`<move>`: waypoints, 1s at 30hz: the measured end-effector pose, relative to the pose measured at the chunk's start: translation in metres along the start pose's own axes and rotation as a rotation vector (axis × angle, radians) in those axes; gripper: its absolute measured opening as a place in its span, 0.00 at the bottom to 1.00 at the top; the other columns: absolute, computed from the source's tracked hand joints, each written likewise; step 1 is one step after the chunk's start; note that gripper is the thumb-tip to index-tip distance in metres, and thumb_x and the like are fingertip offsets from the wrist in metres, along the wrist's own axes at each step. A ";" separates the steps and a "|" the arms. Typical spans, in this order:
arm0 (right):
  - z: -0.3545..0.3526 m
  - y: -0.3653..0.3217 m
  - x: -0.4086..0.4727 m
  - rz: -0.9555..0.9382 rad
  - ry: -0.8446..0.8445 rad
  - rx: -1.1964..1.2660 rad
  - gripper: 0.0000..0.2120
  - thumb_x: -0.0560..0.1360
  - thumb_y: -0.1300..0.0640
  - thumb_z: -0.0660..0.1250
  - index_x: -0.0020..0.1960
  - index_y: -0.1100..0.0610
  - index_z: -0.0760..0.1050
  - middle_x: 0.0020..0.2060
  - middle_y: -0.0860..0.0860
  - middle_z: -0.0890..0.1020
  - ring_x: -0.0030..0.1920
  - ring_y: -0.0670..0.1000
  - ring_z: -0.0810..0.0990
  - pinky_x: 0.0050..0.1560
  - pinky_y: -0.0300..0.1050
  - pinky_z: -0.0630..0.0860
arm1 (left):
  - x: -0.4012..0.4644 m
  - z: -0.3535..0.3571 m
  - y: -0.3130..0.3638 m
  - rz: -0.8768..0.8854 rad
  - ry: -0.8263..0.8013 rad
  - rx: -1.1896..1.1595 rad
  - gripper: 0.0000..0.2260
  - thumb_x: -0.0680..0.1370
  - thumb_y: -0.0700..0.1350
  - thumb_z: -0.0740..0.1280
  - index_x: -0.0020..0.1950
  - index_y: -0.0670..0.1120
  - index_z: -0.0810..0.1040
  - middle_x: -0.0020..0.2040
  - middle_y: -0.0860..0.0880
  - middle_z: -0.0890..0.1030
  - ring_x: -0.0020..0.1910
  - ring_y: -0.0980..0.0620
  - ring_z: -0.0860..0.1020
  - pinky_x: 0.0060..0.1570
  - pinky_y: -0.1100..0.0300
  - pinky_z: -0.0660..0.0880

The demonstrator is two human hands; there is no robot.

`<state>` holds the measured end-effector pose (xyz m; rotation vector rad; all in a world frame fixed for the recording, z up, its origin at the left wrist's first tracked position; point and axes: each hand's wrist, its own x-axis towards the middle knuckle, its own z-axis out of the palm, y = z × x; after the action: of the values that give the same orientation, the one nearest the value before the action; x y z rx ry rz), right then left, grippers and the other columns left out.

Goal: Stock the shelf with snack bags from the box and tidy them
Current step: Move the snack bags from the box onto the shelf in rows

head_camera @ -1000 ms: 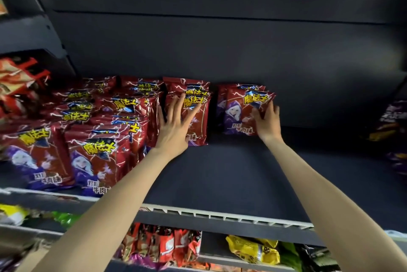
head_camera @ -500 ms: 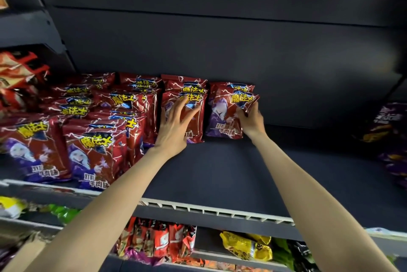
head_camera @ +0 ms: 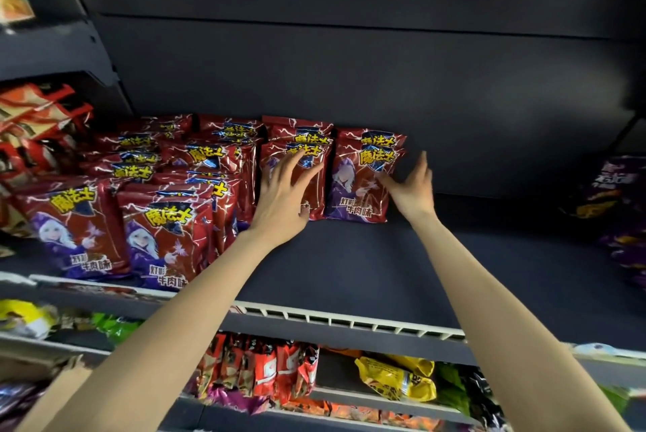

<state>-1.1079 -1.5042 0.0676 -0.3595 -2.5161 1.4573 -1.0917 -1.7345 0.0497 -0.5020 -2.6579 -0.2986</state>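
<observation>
- Tidying is under way: the left hand (head_camera: 279, 202), fingers spread, is lying flat against a red snack bag (head_camera: 297, 166) at frame centre.
- The right hand (head_camera: 412, 194), fingers loosely apart, is touching the side of the rightmost bag (head_camera: 360, 183), gripping nothing.
- Both bags are standing at the back of the shelf (head_camera: 349, 274).
- Next, I judge, comes squaring this pair, then fetching more to fill the bare lower-right stretch.

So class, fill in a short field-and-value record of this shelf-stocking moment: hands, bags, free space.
left hand: open, flat on a red snack bag
right hand: open, fingers touching the rightmost red bag
red bags: upright rows, filling the shelf's left half
shelf: bare at centre and right
purple bags: far right
</observation>
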 end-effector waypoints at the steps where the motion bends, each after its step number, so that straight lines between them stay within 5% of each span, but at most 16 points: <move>1: -0.005 0.001 -0.011 -0.049 0.054 0.028 0.46 0.71 0.46 0.71 0.77 0.55 0.47 0.73 0.58 0.60 0.73 0.59 0.60 0.69 0.55 0.62 | -0.004 -0.007 0.004 0.002 0.016 -0.037 0.34 0.71 0.42 0.70 0.74 0.52 0.61 0.74 0.45 0.59 0.73 0.44 0.56 0.70 0.39 0.58; 6: -0.014 -0.010 -0.086 -0.407 0.082 0.099 0.22 0.75 0.55 0.68 0.67 0.53 0.67 0.60 0.47 0.72 0.62 0.48 0.72 0.62 0.47 0.71 | -0.044 -0.057 0.027 0.039 0.168 -0.299 0.14 0.77 0.49 0.63 0.62 0.51 0.75 0.51 0.57 0.81 0.49 0.61 0.77 0.48 0.58 0.76; 9: -0.003 -0.030 -0.129 -0.566 -0.069 0.115 0.14 0.77 0.58 0.66 0.62 0.51 0.72 0.55 0.44 0.77 0.57 0.41 0.75 0.57 0.36 0.72 | -0.082 -0.089 0.024 0.104 0.278 -0.294 0.12 0.78 0.51 0.60 0.55 0.51 0.80 0.39 0.59 0.83 0.32 0.71 0.73 0.30 0.72 0.67; 13: 0.028 -0.059 -0.175 -0.749 -0.334 0.066 0.08 0.78 0.57 0.63 0.55 0.53 0.77 0.46 0.44 0.82 0.48 0.40 0.79 0.50 0.36 0.75 | -0.145 -0.126 -0.009 0.215 0.458 -0.159 0.09 0.77 0.43 0.63 0.49 0.44 0.83 0.36 0.53 0.83 0.32 0.57 0.79 0.28 0.62 0.74; 16: 0.067 -0.080 -0.209 -0.870 -0.542 -0.030 0.09 0.77 0.53 0.62 0.54 0.52 0.78 0.42 0.43 0.82 0.42 0.41 0.79 0.45 0.39 0.76 | -0.207 -0.154 -0.046 0.188 0.408 -0.032 0.08 0.77 0.40 0.64 0.48 0.42 0.83 0.39 0.50 0.83 0.37 0.52 0.81 0.33 0.56 0.77; 20: 0.134 -0.103 -0.267 -1.010 -0.808 -0.083 0.08 0.77 0.52 0.62 0.53 0.50 0.78 0.43 0.43 0.83 0.42 0.42 0.80 0.44 0.46 0.77 | -0.311 -0.187 -0.101 -0.027 0.183 0.099 0.08 0.77 0.41 0.64 0.48 0.44 0.83 0.43 0.50 0.83 0.43 0.51 0.80 0.41 0.55 0.77; 25: 0.231 -0.141 -0.346 -1.165 -1.095 -0.139 0.09 0.77 0.53 0.61 0.53 0.51 0.79 0.45 0.44 0.83 0.42 0.44 0.79 0.44 0.49 0.76 | -0.454 -0.212 -0.176 -0.599 -0.032 0.029 0.12 0.76 0.51 0.61 0.53 0.50 0.80 0.49 0.55 0.82 0.48 0.56 0.77 0.47 0.56 0.77; 30: 0.345 -0.166 -0.409 -1.349 -1.300 -0.422 0.11 0.79 0.53 0.60 0.59 0.51 0.75 0.54 0.48 0.79 0.55 0.49 0.77 0.49 0.48 0.74 | -0.565 -0.205 -0.240 -1.056 -0.140 -0.123 0.14 0.75 0.43 0.68 0.60 0.51 0.76 0.53 0.55 0.78 0.54 0.54 0.78 0.52 0.61 0.73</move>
<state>-0.8417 -1.9945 0.0191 2.3577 -2.4647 0.4760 -0.6326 -2.1802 -0.0456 0.9321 -2.7980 -0.7337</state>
